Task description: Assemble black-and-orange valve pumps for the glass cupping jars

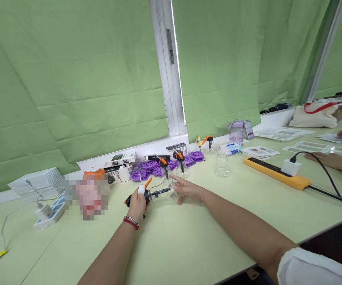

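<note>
My left hand (pixel 137 204) is closed around a black spray head (pixel 147 196) with an orange trigger, held sideways so that its dark tube points right. At the tube's far end, my right hand (pixel 188 190) has its fingers curved around a clear bottle (pixel 172 194), which is hard to make out against the table. Just behind, a clear bottle with a black and orange spray top (pixel 164 163) stands upright. Beside it is another spray-topped bottle (pixel 180 158). An open clear jar (pixel 222 165) stands to the right, with no spray head on it.
Purple plastic discs (pixel 149 166) and printed boxes (pixel 119 172) line the wall. On the left are a white power strip (pixel 52 211) and a paper stack (pixel 37 182). An orange power strip (pixel 277 173) lies on the right, near another person's hand (pixel 322 159).
</note>
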Available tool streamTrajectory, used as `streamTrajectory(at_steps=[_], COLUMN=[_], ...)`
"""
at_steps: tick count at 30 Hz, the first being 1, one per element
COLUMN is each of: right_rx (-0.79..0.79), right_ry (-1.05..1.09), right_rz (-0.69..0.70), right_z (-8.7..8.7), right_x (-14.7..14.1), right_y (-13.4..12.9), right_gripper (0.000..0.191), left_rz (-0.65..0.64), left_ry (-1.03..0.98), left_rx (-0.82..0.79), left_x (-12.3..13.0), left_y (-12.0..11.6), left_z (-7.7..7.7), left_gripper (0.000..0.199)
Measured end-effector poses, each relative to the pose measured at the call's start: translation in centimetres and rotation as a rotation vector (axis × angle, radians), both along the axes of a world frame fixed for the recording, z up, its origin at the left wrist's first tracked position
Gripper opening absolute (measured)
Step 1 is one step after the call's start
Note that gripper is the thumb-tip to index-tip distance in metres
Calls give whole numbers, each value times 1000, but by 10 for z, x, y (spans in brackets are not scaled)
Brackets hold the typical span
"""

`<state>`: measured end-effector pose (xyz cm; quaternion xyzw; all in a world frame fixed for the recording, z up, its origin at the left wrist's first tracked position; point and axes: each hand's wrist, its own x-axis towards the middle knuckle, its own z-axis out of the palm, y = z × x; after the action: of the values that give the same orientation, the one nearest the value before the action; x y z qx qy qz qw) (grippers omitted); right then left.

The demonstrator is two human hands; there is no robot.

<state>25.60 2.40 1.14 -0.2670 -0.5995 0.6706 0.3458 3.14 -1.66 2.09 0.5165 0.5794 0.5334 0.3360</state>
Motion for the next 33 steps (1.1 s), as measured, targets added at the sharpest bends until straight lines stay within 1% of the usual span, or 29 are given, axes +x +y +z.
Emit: streamTrajectory(at_steps=[1, 2, 4, 6, 7, 9, 11, 13, 15, 16, 18, 19, 20, 23, 26, 29, 33], right_rx=[17, 24, -1, -64, -97, -149, -180, -182, -132, -90, -13, 2, -5, -83, -130, -172, -252], right_ry=[18, 19, -7, -67, -105, -181, -225, -179, -54, 9, 75, 73, 55, -37, -114, -127, -151], right_rz=[5, 6, -2, -12, -19, -26, -22, -16, 9, 25, 45, 48, 49, 47, 27, 18, 59], right_z=[1, 1, -2, -7, -10, -13, -13, -8, -3, 0, 2, 2, 1, -6, -11, -12, -9], right_x=[0, 0, -2, -6, -8, -10, -10, -8, -4, -2, 0, 0, -1, -4, -7, -7, -6], right_y=[-1, -2, -1, 1, 2, 4, 4, 2, 0, -2, -3, -4, -3, -1, 3, 4, 4], right_gripper=[75, 77, 66, 54, 54, 65, 73, 73, 61, 60, 75, 78, 75, 57, 48, 45, 49], left_rz=[8, 13, 12, -6, -20, -40, -51, -38, -12, 5, 21, 18, 13, -7, -50, -91, -119], left_ry=[-1, -2, 13, 64, 96, 141, 135, 97, 59, 45, 27, 24, 24, 10, -62, -112, -79], left_rx=[-6, -12, 1, 43, 69, 109, 118, 99, 69, 58, 50, 51, 52, 42, 2, -16, -3], left_x=[0, -1, 0, 0, 0, 0, 0, -1, -2, -3, -3, -3, -3, -2, -1, 1, 5], left_y=[0, 1, 1, 1, 0, -1, -1, 0, 1, 2, 3, 4, 4, 4, 4, 3, 0], left_z=[0, -1, -3, -3, -3, -2, -1, -1, -1, -2, -3, -4, -4, -6, -6, -5, -2], left_gripper=[39, 39, 38, 38, 38, 39, 40, 40, 39, 39, 37, 37, 36, 35, 35, 36, 38])
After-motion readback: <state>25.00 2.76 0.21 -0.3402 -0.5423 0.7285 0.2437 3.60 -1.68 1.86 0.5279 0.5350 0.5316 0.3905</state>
